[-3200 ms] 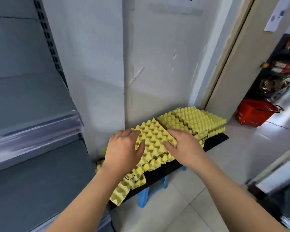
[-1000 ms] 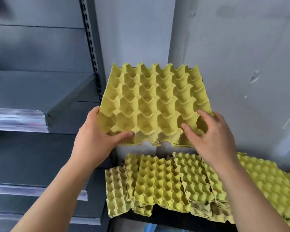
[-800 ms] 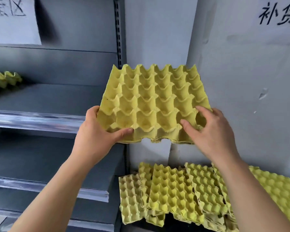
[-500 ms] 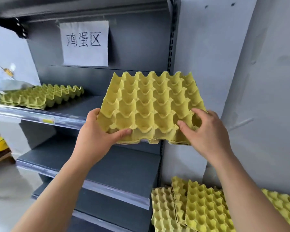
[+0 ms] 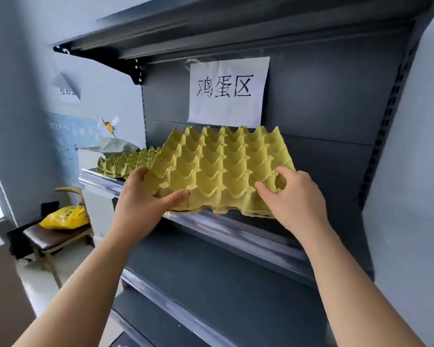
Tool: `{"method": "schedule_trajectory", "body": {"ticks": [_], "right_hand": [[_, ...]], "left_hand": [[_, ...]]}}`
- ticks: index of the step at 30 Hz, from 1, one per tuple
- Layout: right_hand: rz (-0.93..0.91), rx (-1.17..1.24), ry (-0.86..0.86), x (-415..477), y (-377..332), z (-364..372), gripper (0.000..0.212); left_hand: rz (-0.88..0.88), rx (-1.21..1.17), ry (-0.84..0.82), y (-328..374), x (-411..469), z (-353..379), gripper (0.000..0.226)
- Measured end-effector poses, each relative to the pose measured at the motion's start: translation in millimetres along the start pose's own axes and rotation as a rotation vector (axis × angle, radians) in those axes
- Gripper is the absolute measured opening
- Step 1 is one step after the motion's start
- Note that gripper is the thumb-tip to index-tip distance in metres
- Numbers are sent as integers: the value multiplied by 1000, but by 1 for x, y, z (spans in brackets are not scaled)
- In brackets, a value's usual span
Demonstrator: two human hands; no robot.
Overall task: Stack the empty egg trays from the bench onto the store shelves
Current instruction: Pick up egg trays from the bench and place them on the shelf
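Dark grey store shelves (image 5: 311,126), paper sign (image 5: 228,91) on back panel. Yellow egg tray (image 5: 223,169) held above front lip of middle shelf (image 5: 236,231), probably not touching it yet. Left hand (image 5: 145,199) grips near-left corner, thumb on top. Right hand (image 5: 293,196) grips near-right corner, fingers curled into cups. Second tray stack (image 5: 125,161) rests further left on same shelf. Chair (image 5: 53,236) with yellow bag (image 5: 65,217) at lower left.

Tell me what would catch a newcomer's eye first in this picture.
The yellow-green egg tray fills the centre, gripped at its near edge by the left hand and right hand over the shelf's front rail. Behind it, a white paper sign with handwritten characters is stuck to the dark back panel. At left, more egg trays sit on that shelf, and a yellow bag lies on a chair below.
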State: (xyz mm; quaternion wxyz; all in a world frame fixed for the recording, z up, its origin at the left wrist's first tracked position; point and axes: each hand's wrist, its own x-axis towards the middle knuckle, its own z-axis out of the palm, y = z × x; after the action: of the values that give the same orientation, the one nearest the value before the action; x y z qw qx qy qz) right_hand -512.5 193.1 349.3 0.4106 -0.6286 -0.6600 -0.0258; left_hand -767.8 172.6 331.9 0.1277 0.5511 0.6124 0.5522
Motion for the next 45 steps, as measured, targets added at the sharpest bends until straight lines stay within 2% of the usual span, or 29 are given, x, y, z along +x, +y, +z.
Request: {"method": "schedule_trajectory", "body": {"ticks": [7, 11, 15, 19, 23, 29, 35, 41, 45], "right_hand": [[-35, 11, -69, 64, -66, 82, 55], [-46, -8, -105, 87, -98, 127, 54], [-20, -18, -104, 105, -130, 168, 57], [50, -33, -82, 118, -158, 201, 61], [111, -54, -68, 124, -181, 228, 65], [174, -111, -50, 120, -203, 252, 57], [222, -125, -60, 112, -206, 266, 62], [215, -247, -66, 109, -211, 273, 61], [206, -329, -61, 106, -213, 268, 67]], "left_hand": [[-20, -3, 72, -62, 100, -29, 106], [-31, -22, 66, -100, 150, -45, 98], [-34, -76, 2, -136, 203, -58, 96], [-28, -65, -123, -167, 252, -71, 114], [-41, -79, -204, -190, 288, -75, 116], [-14, -97, -286, -218, 319, -78, 114], [34, -48, -338, -230, 334, -76, 112], [62, 34, -364, -237, 338, -77, 115], [185, 235, -292, -230, 331, -78, 121]]}}
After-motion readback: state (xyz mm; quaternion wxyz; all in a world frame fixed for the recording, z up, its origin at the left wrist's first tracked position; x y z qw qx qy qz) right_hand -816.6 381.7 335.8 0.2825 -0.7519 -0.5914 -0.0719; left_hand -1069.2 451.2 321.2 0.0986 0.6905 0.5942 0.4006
